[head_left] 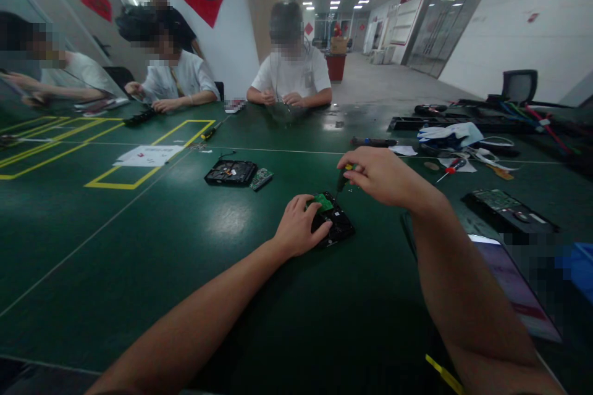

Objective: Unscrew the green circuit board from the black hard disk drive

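A black hard drive with a small green circuit board on top lies on the dark green table in front of me. My left hand rests on the drive's left side, fingers curled around its edge and holding it. My right hand is closed around a screwdriver with a dark shaft and a yellow-green handle. The tool points down at the drive's far corner.
A second opened hard drive and a loose circuit board lie further out. A paper sheet sits inside yellow floor-style markings. Tools, cables and trays crowd the right side. Another drive and a phone lie at my right. Three people sit across the table.
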`<state>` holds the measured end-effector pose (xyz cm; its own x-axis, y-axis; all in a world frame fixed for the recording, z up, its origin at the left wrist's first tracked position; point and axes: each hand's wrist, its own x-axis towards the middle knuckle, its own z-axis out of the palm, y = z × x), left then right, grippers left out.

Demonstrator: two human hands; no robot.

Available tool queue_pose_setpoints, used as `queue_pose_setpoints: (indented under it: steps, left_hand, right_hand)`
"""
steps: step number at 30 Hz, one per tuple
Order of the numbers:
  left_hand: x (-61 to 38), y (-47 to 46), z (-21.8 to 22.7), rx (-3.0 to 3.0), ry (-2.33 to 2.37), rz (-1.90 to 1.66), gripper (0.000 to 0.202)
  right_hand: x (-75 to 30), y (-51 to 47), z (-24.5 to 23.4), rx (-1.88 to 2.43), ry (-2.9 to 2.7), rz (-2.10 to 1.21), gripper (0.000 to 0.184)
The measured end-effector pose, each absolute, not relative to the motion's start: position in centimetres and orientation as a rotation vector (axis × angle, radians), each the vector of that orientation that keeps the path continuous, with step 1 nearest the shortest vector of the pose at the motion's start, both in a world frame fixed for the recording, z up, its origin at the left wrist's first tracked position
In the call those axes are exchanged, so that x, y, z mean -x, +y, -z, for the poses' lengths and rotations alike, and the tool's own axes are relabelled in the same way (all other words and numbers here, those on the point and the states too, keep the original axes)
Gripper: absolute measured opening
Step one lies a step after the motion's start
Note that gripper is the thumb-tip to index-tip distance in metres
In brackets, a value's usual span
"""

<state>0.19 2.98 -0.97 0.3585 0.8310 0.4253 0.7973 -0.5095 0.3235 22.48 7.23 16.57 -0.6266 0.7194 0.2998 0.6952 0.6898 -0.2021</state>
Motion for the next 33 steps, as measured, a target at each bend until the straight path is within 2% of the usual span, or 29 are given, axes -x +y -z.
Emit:
queue_pose_setpoints:
  steps: [12, 33]
  left_hand:
    - [-0.21, 2.89, 0.85, -2.528, 1.525, -0.84, 0.052]
    - [-0.23, 2.93, 0.92, -2.537, 1.519, -0.862, 0.05]
  right_hand:
    - [-22.17, 7.22, -16.46, 1.082, -2.529, -0.095, 0.026]
    - [-22.5, 7.72, -15.86, 1.033, -2.56, -0.063, 0.023]
